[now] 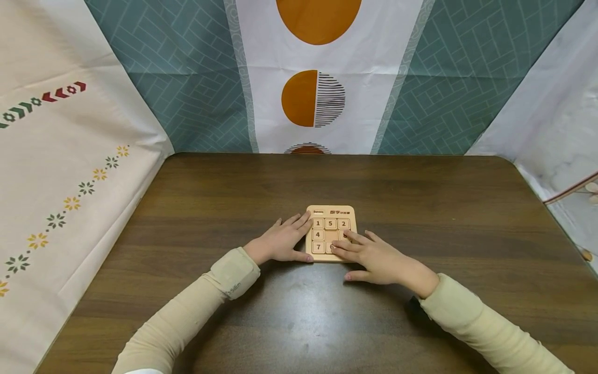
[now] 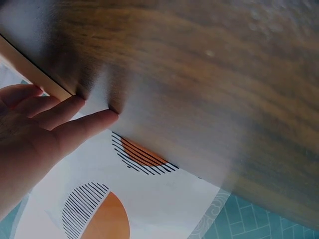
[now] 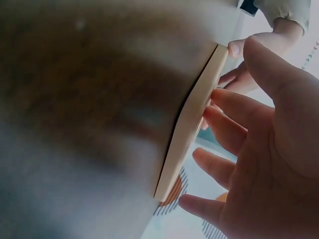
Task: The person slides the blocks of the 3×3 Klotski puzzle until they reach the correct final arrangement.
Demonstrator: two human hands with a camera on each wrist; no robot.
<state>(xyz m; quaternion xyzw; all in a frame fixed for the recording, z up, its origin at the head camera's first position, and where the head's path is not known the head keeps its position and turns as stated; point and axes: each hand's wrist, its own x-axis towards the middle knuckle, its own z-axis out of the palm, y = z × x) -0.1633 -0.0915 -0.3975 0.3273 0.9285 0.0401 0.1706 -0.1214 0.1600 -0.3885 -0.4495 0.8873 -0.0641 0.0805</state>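
Observation:
A square wooden number sliding puzzle (image 1: 330,258) lies flat on the table. Its tiles read 1, 5, 2 across the top, then 4 at middle left and 7 at lower left, with a bare slot in the centre. My left hand (image 1: 282,241) lies along the puzzle's left edge, fingers nearly straight and thumb at the near left corner. From the right, my right hand (image 1: 380,259) reaches over the puzzle, extended fingertips (image 3: 215,93) on the tiles and thumb apart over the table. Those fingers partly cover the right-hand and bottom tiles; the lower right one is hidden.
The dark wooden table (image 1: 224,192) extends around the puzzle on all sides. A patterned cloth (image 1: 374,104) hangs behind its far edge. White embroidered fabric (image 1: 70,156) stands at the left, and pale fabric (image 1: 560,104) at the right.

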